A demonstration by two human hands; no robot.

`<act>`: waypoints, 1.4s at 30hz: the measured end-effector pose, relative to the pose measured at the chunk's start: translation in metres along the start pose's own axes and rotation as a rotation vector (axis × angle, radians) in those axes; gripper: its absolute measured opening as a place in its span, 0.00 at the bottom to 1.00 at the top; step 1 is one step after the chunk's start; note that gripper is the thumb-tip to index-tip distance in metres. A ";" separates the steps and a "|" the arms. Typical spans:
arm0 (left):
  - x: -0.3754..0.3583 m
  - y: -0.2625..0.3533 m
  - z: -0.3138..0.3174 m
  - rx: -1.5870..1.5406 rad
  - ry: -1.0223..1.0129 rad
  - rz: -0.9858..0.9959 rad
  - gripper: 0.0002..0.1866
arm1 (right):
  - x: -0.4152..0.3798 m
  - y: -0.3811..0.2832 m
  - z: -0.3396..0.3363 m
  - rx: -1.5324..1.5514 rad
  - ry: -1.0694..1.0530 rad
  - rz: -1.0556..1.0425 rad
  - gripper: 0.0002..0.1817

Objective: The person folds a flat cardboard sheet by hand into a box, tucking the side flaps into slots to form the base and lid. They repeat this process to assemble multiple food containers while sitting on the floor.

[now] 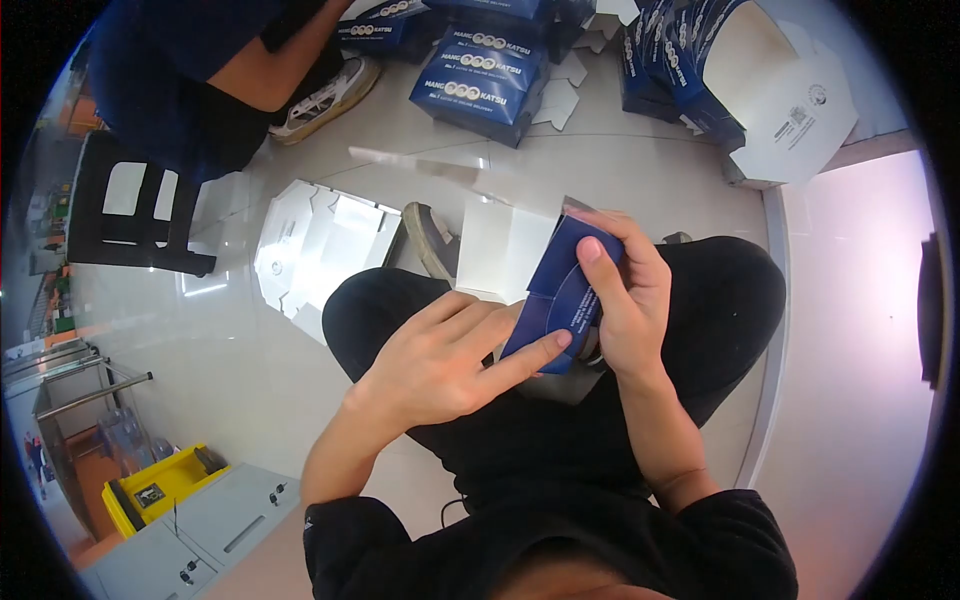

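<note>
Above my lap, between my knees, I hold a partly folded cardboard box (558,272), dark blue outside and white inside. My right hand (630,290) grips its right side, with the thumb pressed on the blue panel and the fingers round the far edge. On the lower left, my left hand (440,360) pinches a blue flap, its thumb lying on the printed face. The other left fingers are partly hidden behind the flap. An open white panel of the box extends to the left of the blue side.
Flat white box blanks (325,250) lie on the floor at left. Folded blue boxes (475,80) are stacked ahead, more blanks (790,120) at upper right. Another person (230,80) sits at upper left, near a black stool (135,205). A grey cabinet (215,530) stands lower left.
</note>
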State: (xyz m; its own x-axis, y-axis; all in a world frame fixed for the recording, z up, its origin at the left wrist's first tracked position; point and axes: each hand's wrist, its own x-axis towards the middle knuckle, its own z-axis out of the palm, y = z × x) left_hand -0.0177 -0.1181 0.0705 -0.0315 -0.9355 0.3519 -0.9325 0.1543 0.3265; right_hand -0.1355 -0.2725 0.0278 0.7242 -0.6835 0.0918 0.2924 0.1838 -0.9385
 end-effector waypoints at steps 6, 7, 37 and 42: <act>0.012 0.003 0.008 0.182 -0.050 0.117 0.21 | -0.004 -0.012 0.000 -0.300 0.019 0.010 0.31; 0.013 0.005 0.012 0.182 -0.050 0.116 0.21 | -0.003 -0.007 -0.003 -0.300 0.018 0.010 0.31; -0.025 0.025 0.049 -0.017 0.353 -0.668 0.38 | 0.003 0.006 0.017 0.073 -0.242 0.247 0.20; -0.035 0.022 0.042 -0.043 0.210 -0.663 0.38 | 0.022 0.026 0.029 0.183 -0.246 0.498 0.15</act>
State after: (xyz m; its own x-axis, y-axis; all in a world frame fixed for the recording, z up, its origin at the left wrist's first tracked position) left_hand -0.0524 -0.0953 0.0281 0.6140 -0.7560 0.2268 -0.7158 -0.4123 0.5636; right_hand -0.0936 -0.2627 0.0150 0.9194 -0.3032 -0.2506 -0.0334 0.5746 -0.8178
